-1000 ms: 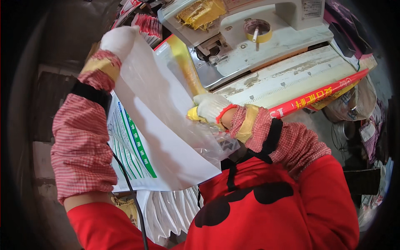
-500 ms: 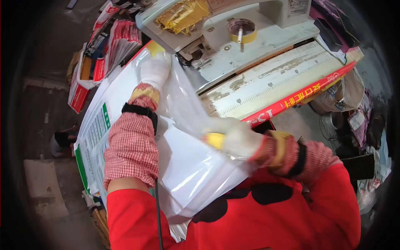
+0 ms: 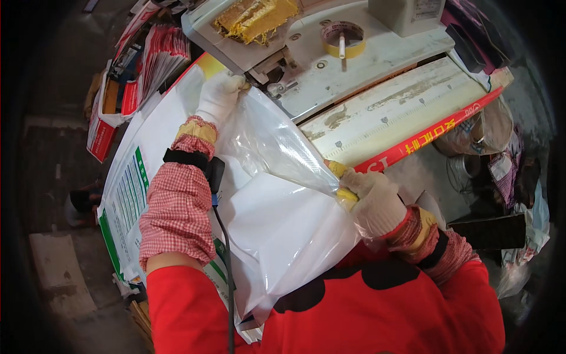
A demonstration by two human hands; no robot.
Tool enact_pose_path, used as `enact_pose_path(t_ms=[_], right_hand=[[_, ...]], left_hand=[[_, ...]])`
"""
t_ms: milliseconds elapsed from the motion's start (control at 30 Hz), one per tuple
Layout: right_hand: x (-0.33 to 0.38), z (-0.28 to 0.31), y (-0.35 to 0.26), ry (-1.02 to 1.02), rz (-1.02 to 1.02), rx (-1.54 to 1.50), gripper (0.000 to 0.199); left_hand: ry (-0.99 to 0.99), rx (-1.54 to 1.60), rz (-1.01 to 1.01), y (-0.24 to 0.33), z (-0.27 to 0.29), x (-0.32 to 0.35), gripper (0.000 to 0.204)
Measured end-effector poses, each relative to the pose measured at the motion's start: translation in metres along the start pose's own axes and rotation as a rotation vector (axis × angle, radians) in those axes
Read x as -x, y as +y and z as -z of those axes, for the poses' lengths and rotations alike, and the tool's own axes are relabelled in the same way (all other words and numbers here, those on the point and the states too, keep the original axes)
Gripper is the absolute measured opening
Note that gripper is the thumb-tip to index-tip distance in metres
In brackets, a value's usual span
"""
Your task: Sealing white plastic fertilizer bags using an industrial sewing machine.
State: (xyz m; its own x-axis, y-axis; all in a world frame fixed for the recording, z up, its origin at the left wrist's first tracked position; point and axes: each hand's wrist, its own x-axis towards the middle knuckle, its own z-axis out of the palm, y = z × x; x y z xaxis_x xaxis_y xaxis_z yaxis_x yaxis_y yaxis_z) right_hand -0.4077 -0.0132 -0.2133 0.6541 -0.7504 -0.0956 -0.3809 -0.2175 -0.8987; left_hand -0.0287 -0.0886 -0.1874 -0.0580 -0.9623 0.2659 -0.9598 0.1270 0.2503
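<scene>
Sewing workshop by the look, sewing machine (image 3: 377, 74), tape roll (image 3: 355, 51) on its bed, worn ruler-marked bench (image 3: 401, 109), stacked packets (image 3: 164, 62)

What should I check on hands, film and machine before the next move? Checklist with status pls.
1. Left hand on the clear plastic film: ok, fingers closed on its upper corner.
2. Right hand on the film: ok, gripping the other end of the edge.
3. Film edge stretched between hands: ok, nearly straight.
4. Left fingers well away from the sewing machine: not ok, right beside its head.
5. Machine bed free of loose items: not ok, tape roll and white stick on it.
6. Machine powered off: cannot tell.
</scene>
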Motion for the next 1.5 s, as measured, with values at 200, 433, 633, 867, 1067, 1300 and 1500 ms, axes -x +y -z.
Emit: enact_pose_path(t_ms=[200,433,633,867,1067,1300,1500], right_hand=[[0.002,0.006,-0.017,-0.031,0.065,0.305,0.041],[0.012,0.019,-0.024,-0.234,0.033,0.58,0.045],[-0.076,-0.017,-0.04,0.125,0.52,0.439,0.049],[-0.189,-0.036,-0.087,-0.043,0.435,0.851,0.027],[-0.23,0.006,-0.073,-0.491,0.697,0.794,0.035],[-0.249,-0.001,-0.058,-0.498,0.66,0.553,0.029],[-0.23,0.007,-0.058,-0.391,0.691,0.605,0.025]], left_hand=[[-0.116,0.064,0.166,0.035,0.035,0.022,0.016],[-0.231,0.181,0.387,0.042,0.027,0.02,0.019],[-0.12,-0.117,0.176,-0.028,0.048,-0.049,0.025],[-0.249,-0.729,0.142,-0.011,0.145,-0.075,0.018],[-0.513,-0.559,0.043,0.147,0.165,-0.026,0.016],[-0.712,-0.393,-0.592,0.258,0.114,-0.015,0.023],[-1.089,-0.044,0.549,0.266,0.122,-0.049,0.026]])
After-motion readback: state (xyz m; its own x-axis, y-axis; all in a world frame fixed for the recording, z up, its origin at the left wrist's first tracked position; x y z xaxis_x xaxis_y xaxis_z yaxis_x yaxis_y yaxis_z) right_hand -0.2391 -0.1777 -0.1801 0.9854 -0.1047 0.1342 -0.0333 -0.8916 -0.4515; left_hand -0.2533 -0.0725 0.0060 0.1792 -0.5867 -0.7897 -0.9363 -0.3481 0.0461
